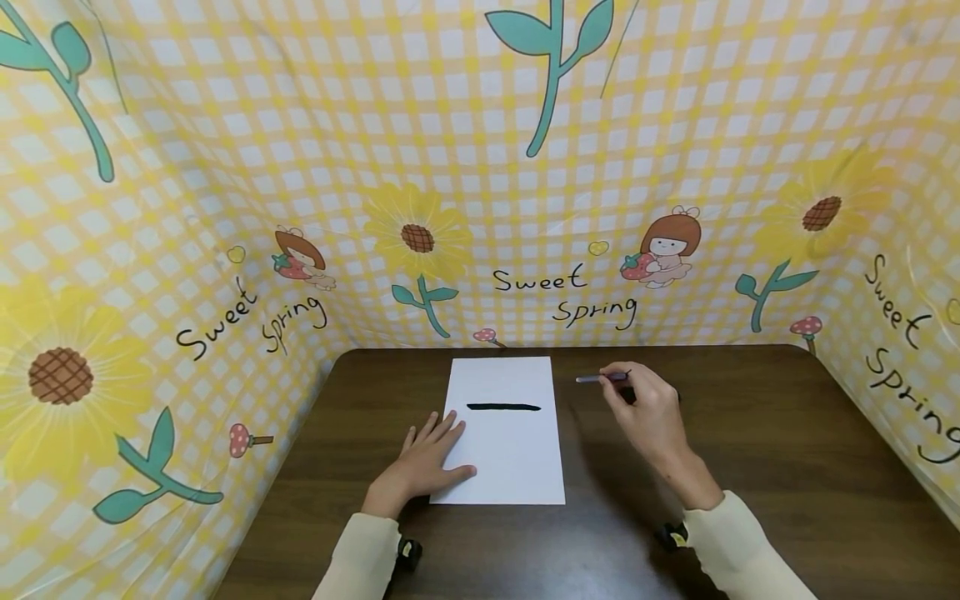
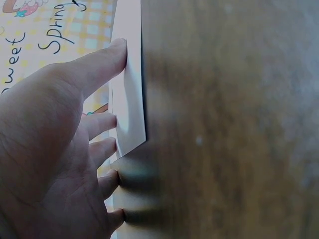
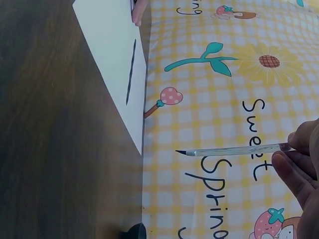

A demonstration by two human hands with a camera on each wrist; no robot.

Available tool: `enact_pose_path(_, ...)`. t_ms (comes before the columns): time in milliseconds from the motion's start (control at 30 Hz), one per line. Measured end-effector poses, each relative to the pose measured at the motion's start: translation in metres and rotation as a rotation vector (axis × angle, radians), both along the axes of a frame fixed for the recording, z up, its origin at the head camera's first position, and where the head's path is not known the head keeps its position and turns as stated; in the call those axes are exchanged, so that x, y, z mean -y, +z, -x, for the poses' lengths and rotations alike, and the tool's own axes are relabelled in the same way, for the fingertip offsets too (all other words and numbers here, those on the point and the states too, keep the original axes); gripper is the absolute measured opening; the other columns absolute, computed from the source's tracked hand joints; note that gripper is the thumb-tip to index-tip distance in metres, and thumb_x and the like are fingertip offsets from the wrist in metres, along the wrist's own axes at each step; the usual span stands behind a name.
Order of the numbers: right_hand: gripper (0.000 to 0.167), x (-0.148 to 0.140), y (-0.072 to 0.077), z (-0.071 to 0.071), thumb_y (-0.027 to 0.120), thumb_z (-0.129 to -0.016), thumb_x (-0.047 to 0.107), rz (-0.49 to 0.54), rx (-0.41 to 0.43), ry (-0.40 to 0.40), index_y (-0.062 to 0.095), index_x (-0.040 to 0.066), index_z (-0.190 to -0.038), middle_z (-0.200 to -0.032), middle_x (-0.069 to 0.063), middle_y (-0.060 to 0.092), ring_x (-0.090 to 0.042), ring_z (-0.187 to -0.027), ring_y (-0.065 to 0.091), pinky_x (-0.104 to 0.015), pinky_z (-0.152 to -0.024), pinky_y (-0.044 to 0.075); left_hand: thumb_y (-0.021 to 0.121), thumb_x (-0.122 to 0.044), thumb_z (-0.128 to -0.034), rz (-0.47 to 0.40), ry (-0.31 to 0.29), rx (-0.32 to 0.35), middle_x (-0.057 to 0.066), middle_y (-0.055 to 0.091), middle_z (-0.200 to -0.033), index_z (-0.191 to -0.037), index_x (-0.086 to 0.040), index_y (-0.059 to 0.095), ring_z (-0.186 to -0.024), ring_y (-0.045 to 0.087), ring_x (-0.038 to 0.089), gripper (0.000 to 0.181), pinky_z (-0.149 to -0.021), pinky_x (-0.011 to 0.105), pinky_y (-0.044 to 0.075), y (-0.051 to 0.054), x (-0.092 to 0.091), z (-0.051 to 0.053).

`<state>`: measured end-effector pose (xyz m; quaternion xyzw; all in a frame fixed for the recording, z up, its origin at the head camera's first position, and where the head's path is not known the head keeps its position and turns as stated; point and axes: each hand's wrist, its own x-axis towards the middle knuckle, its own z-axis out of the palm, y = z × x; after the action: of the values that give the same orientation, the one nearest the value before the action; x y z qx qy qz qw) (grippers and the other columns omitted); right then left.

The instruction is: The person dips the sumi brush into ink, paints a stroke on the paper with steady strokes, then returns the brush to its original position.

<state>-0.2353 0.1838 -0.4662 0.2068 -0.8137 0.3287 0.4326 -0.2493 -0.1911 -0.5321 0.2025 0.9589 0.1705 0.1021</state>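
A white sheet of paper [image 1: 517, 467] lies on the table with one thick black horizontal stroke [image 1: 503, 407] across its upper half. My left hand [image 1: 429, 458] rests on the paper's left edge, fingers spread; in the left wrist view its thumb [image 2: 102, 62] and some fingers touch the sheet. To the right of the paper, my right hand [image 1: 651, 412] pinches a slim brush pen [image 1: 592, 379] between thumb and fingers. The right wrist view shows the pen's pale barrel [image 3: 234, 150] and dark pointed tip [image 3: 181, 152], held off the paper and pointing left.
The brown wooden table [image 1: 787, 450] meets a yellow checked cloth [image 1: 465, 167] hanging at the back and sides. A small dark object [image 3: 135, 232] stands on the table near my right hand, mostly cut off or hidden.
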Motion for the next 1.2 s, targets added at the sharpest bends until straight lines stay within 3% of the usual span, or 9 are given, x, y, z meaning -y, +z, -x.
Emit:
enact_pose_path(133,0.018,-0.003,0.001,0.000,0.083,-0.086,-0.006,0.010,0.009,0.005,0.075,0.000,-0.101,-0.094,-0.010,0.078,-0.022,-0.077,0.075,-0.008,-0.075,0.051,0.067,-0.058,-0.0998,0.002,0.004,-0.004,0.013,0.024,-0.178,-0.167,-0.012,0.037,-0.165,0.014,0.045,0.087,-0.127,0.076,0.012,0.000,0.000,-0.001)
enact_pose_path(267,0.019,-0.005,0.002,0.000,0.083,-0.086,-0.006,0.010,0.002,0.001,0.075,0.000,-0.102,-0.095,-0.011,0.078,-0.023,-0.079,0.075,-0.010,-0.074,0.051,0.066,-0.058,-0.1002,0.000,0.003,0.004,0.012,0.023,-0.178,-0.167,-0.012,0.036,-0.166,0.013,0.045,0.087,-0.127,0.076,0.011,0.000,-0.001,-0.001)
enact_pose_path(600,0.030,-0.012,0.007,-0.002,0.085,-0.080,-0.011,-0.022,-0.023,-0.021,0.075,0.000,-0.106,-0.098,-0.011,0.078,-0.024,-0.083,0.074,-0.036,-0.070,0.057,0.067,-0.058,-0.0998,-0.005,0.005,0.005,0.012,0.023,-0.178,-0.167,-0.012,0.037,-0.166,0.013,0.045,0.087,-0.127,0.076,0.011,0.001,0.000,-0.001)
enact_pose_path(800,0.025,-0.018,0.007,-0.003,0.082,-0.088,-0.006,-0.032,-0.014,-0.026,0.074,0.000,-0.111,-0.101,-0.011,0.078,-0.024,-0.086,0.074,-0.029,-0.074,0.055,0.066,-0.058,-0.1000,0.004,0.002,-0.003,0.013,0.023,-0.178,-0.167,-0.011,0.036,-0.165,0.014,0.045,0.088,-0.127,0.076,0.012,-0.001,0.000,0.001)
enact_pose_path(967,0.031,-0.021,0.010,-0.006,0.083,-0.086,-0.009,-0.059,-0.021,-0.035,0.074,0.000,-0.114,-0.104,-0.012,0.078,-0.026,-0.090,0.076,-0.035,-0.074,0.059,0.066,-0.061,-0.0989,-0.041,-0.010,-0.001,0.016,0.024,-0.178,-0.167,-0.009,0.037,-0.165,0.013,0.048,0.090,-0.126,0.078,0.009,-0.001,0.002,0.001)
enact_pose_path(1067,0.035,-0.023,0.011,-0.007,0.083,-0.084,-0.011,-0.065,-0.029,-0.038,0.074,0.001,-0.115,-0.105,-0.013,0.078,-0.026,-0.091,0.076,-0.034,-0.074,0.059,0.061,-0.069,-0.0984,-0.087,-0.031,-0.030,0.015,0.023,-0.178,-0.167,-0.011,0.036,-0.164,0.012,0.049,0.093,-0.122,0.082,0.008,-0.014,0.007,0.005)
enact_pose_path(1200,0.035,-0.026,0.011,-0.008,0.082,-0.084,-0.012,-0.057,-0.023,-0.035,0.074,0.001,-0.115,-0.105,-0.012,0.078,-0.027,-0.092,0.075,-0.024,-0.079,0.057,0.057,-0.078,-0.0954,-0.123,-0.037,-0.035,0.014,0.022,-0.178,-0.168,-0.013,0.036,-0.165,0.010,0.048,0.099,-0.123,0.081,0.005,-0.018,0.009,0.005)
